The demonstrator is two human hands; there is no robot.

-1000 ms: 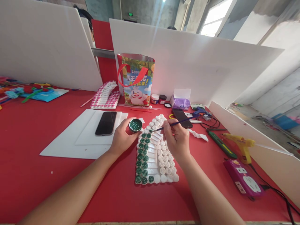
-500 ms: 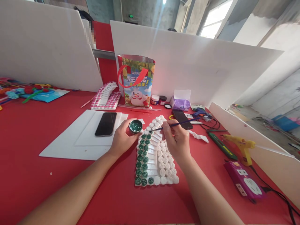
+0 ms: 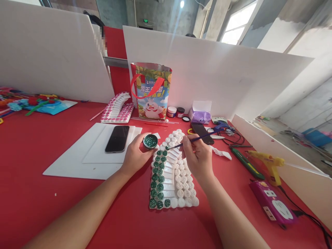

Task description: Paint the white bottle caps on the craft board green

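Note:
My left hand (image 3: 137, 153) is closed around a small round jar of green glitter paint (image 3: 150, 141), tilted so its open top faces me. Between thumb and fingers, my right hand (image 3: 197, 154) pinches a thin dark-blue paintbrush (image 3: 192, 139). Its tip touches a rosette near the upper left of a white staircase model (image 3: 169, 178), which stands on the table between my forearms. Rosettes down the model's left side are green, and so are a few along its front edge. Those on the right and at the top are white. The steps between are plain white.
A black phone (image 3: 117, 138) lies on white foam boards (image 3: 77, 155) at left. Behind stand a pink-and-white staircase model (image 3: 118, 109), a printed bag (image 3: 153, 93), paint jars (image 3: 180, 112) and purple tissues (image 3: 200, 116). A yellow glue gun (image 3: 269, 162) and purple power strip (image 3: 272, 202) lie right.
The brush tip has shifted slightly down on the rosette it touches, and more of that rosette looks green. My left hand still holds the jar in about the same place.

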